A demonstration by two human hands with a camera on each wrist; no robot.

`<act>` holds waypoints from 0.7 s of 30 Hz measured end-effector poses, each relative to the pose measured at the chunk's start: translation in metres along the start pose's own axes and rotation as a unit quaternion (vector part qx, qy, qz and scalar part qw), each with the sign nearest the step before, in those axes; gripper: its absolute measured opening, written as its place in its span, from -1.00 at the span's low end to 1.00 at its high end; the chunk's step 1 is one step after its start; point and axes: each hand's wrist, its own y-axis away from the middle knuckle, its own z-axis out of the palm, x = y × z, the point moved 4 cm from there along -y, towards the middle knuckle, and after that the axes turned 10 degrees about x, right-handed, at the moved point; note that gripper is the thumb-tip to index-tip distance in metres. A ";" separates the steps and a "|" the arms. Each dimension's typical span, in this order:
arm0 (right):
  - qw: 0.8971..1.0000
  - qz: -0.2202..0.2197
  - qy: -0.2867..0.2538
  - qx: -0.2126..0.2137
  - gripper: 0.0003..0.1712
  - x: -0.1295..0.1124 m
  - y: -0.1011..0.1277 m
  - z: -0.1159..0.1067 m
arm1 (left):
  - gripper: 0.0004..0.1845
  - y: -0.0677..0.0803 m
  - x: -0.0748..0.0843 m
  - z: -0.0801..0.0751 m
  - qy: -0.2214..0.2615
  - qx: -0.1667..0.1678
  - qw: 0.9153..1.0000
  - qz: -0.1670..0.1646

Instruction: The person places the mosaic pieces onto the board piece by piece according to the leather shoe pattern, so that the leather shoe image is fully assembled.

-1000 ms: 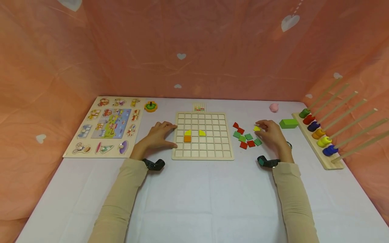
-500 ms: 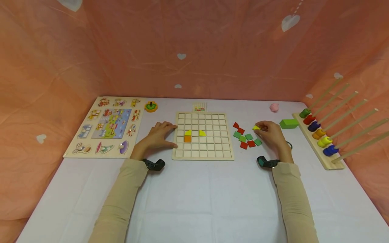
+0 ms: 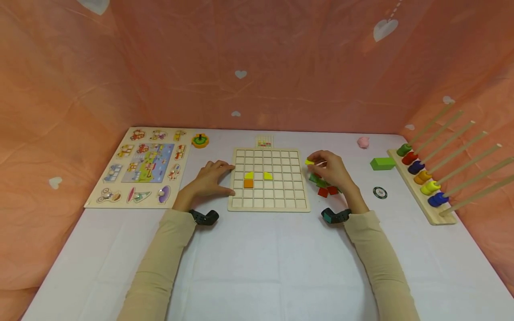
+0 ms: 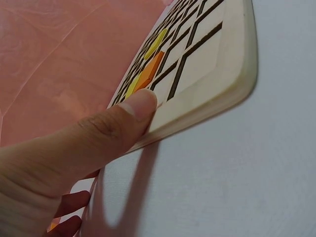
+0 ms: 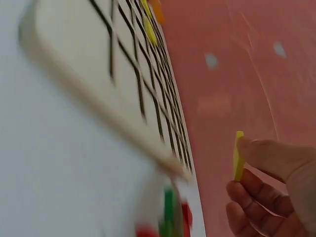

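A wooden grid board (image 3: 269, 205) lies in the middle of the table, holding two yellow tiles and an orange square tile (image 3: 248, 183). My left hand (image 3: 209, 179) rests at the board's left edge, thumb and fingertips touching the rim; in the left wrist view the thumb lies on the border. Between thumb and fingers, my right hand (image 3: 331, 169) pinches a yellow tile (image 5: 238, 157), held above the table near the board's right edge. Below that hand lie several loose red tiles (image 3: 322, 192) and green tiles (image 3: 313, 178), partly hidden by it.
A small pattern card (image 3: 264, 141) lies behind the board. On the left are a picture puzzle (image 3: 96, 200) and a flower-shaped piece (image 3: 200, 141). On the right are a pink piece (image 3: 363, 142), a green block (image 3: 383, 163), a round chip (image 3: 379, 192) and a peg stand (image 3: 435, 217).
My right hand has picked up the yellow tile and carried it left toward the board, uncovering the round chip. The left hand stays at the board's edge.
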 end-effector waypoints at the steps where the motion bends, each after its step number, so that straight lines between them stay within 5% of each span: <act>1: 1.000 -0.014 -0.006 -0.003 -0.72 -0.006 -0.001 0.005 | -0.09 0.000 0.000 0.000 0.000 0.000 1.000 0.000; 13: 0.990 -0.123 -0.054 -0.054 -0.77 -0.053 0.006 0.063 | -0.11 0.000 0.000 0.000 -0.002 0.002 1.000 0.001; 21: 0.986 -0.130 -0.053 -0.091 -0.82 -0.067 0.010 0.091 | -0.10 0.000 0.000 0.000 0.000 0.001 1.000 0.000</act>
